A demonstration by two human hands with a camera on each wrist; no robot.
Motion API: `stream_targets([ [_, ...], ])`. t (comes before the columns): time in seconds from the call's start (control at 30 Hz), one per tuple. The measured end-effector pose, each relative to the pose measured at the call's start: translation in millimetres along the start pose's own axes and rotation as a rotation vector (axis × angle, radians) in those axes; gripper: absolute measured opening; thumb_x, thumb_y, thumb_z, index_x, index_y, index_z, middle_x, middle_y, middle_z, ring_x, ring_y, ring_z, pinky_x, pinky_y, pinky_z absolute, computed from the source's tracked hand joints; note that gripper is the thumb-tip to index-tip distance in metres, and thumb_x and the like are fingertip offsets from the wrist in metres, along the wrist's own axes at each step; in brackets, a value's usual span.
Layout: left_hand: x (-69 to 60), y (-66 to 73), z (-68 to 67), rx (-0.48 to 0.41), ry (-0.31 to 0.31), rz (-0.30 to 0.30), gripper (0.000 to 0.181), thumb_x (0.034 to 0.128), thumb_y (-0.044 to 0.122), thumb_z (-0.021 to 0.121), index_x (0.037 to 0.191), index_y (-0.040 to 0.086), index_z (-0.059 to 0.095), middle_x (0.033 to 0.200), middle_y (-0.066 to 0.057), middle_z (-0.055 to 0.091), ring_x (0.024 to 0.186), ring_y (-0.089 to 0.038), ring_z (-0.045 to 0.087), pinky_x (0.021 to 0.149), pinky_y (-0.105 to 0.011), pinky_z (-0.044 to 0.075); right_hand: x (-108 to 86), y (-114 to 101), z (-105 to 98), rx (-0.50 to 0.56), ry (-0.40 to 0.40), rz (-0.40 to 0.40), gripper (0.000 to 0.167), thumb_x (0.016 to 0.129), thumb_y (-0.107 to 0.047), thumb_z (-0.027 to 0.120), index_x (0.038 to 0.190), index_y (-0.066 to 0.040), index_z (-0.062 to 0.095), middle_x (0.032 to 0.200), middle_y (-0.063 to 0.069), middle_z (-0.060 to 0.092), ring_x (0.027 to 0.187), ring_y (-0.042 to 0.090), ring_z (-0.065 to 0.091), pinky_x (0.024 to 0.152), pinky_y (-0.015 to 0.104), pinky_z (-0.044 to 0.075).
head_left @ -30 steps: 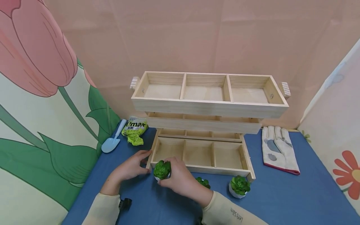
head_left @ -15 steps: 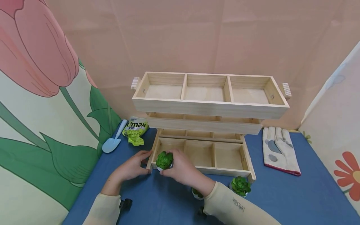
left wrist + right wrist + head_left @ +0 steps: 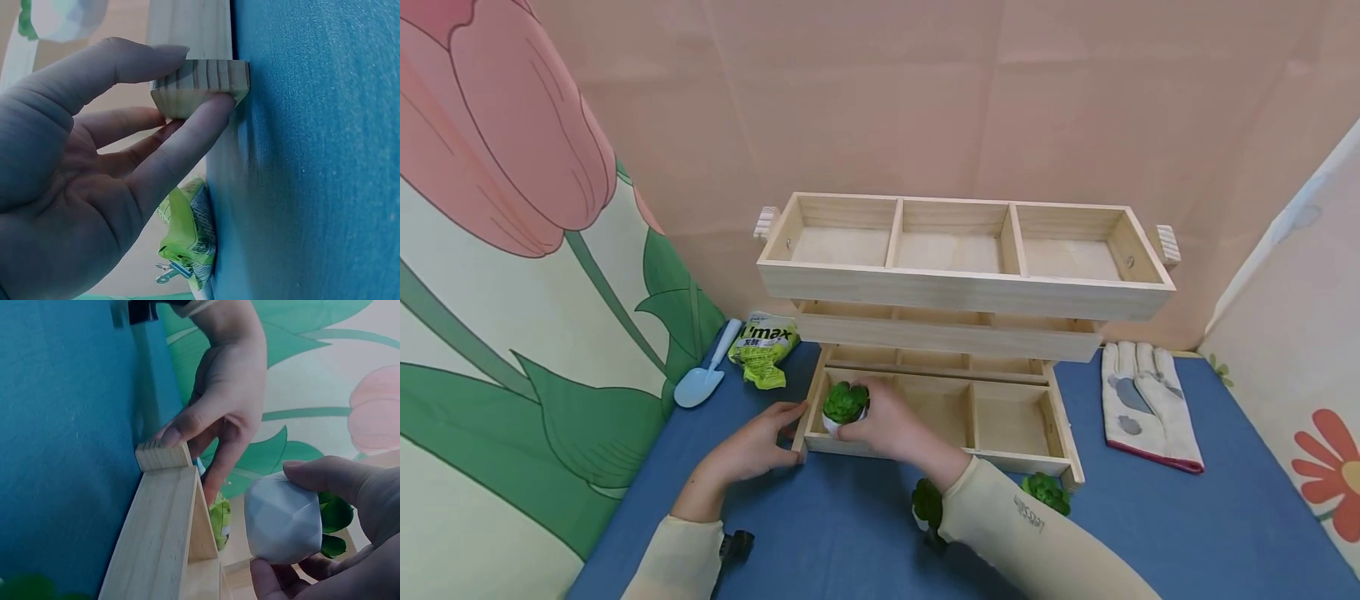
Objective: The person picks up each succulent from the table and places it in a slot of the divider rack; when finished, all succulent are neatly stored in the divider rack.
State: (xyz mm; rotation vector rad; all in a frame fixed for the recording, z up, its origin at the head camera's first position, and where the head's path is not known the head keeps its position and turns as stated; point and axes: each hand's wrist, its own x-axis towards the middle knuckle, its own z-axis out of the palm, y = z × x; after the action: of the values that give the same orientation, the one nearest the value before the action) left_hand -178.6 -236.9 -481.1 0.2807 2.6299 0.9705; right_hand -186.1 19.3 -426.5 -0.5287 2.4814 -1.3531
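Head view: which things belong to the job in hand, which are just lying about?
In the job:
potted succulent, held by right hand
wooden rack, gripped by left hand
two other succulents, probably

Apparently lying about:
blue trowel
green bag
white gloves

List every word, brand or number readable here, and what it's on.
"max", after what looks like a "U": green bag.
"Letsslim", upside down and blurred, so uncertain: right sleeve.
Too small or blurred to read: the bag's remaining print.
No numbers are readable.
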Motion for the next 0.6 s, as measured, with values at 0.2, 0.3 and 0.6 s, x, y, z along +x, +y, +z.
stream_targets([
  [0.2,-1.4,1.1,-0.8,-0.002,-0.006,0.003,0.09,0.0881,0.016,0.087,0.164,0.002,0.04,0.163,-0.023,0.044,0.127,-0.034,0.064,0.089,-0.043,0.06,11.6,-1.5,-5.0,0.03,0.004,0.035,0.073,0.086,-0.025,0.089,0.147,0.0,0.057,0.14,0.018,0.062,0.118,0.028,0.066,0.102,0.047,0.057],
  [0.3,-1.8,1.4,-0.9,0.002,-0.006,0.005,0.09,0.0881,0.016,0.087,0.164,0.002,0.04,0.163,-0.024,0.043,0.128,-0.034,0.063,0.09,-0.044,0.059,17.4,-1.0,-7.3,0.057,-0.004,0.059,0.073,0.085,-0.025,0.089,0.147,-0.002,0.057,0.139,0.017,0.063,0.117,0.028,0.066,0.103,0.048,0.056],
  [0.6,-0.6,-2.5,0.1,-0.011,-0.013,0.029,0.089,0.0891,0.015,0.085,0.164,0.002,0.039,0.163,-0.025,0.042,0.131,-0.038,0.064,0.091,-0.044,0.06,36.0,6.4,-4.8,0.075,-0.026,0.102,0.061,0.083,-0.027,0.09,0.135,-0.006,0.065,0.124,0.01,0.069,0.103,0.022,0.064,0.097,0.043,0.055],
])
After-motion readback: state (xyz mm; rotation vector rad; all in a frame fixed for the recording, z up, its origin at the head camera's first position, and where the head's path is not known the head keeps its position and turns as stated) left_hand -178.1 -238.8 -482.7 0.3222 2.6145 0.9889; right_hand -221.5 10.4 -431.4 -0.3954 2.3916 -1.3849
